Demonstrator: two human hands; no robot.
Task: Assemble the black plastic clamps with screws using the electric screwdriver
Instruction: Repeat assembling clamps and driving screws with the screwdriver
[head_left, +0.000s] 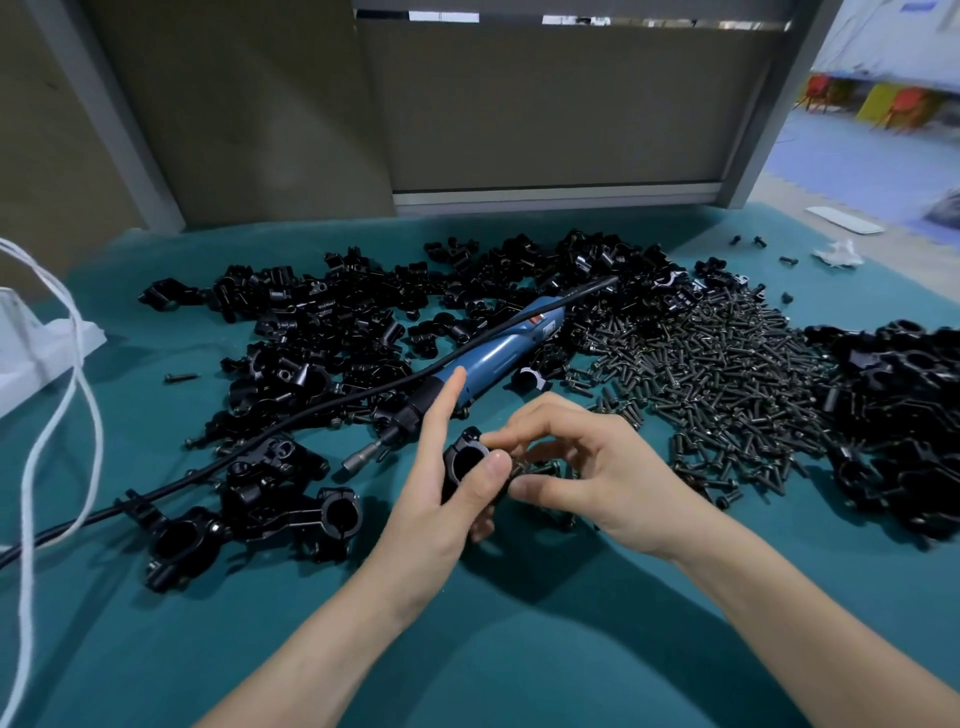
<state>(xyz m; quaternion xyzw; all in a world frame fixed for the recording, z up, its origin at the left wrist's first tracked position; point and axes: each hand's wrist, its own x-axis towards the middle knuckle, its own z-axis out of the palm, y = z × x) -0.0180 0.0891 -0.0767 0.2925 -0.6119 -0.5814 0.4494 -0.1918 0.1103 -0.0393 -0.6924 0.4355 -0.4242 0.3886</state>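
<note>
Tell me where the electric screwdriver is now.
Head view, centre: the electric screwdriver lies unheld on the table, just beyond the left hand, between the clamp pile and the screw pile.

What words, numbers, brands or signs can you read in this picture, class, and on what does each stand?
No text can be read.
Screwdriver: a small label with a red mark near the cord end, too blurred to read.
Clamps and screws: no print shows.
</note>
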